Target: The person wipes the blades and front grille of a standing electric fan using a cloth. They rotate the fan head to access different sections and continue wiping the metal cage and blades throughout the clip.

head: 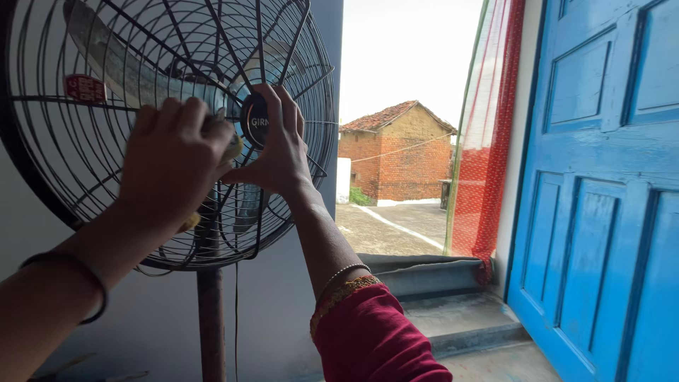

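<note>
A pedestal fan (163, 127) stands against a pale grey wall (283, 311), its round black wire guard filling the upper left of the view and its rusty brown pole (211, 325) dropping to the floor below. Grey blades show behind the wires. The left hand (173, 166) presses flat against the guard, fingers curled around a yellowish cloth (230, 150) that peeks out beside the knuckles and below the palm. The right hand (276, 145) grips the black round hub cap (254, 120) at the guard's centre, fingers bent over its rim and thumb spread underneath. A thin bangle sits on the left wrist; a maroon sleeve (375, 339) with a patterned cuff covers the right forearm.

To the right, a bright blue panelled door (601, 191) stands open. A red curtain (488, 134) hangs at the doorway edge. Grey concrete steps (453, 311) lead out to a paved yard, with a brick house (403, 152) under a tiled roof beyond, beneath a white sky
</note>
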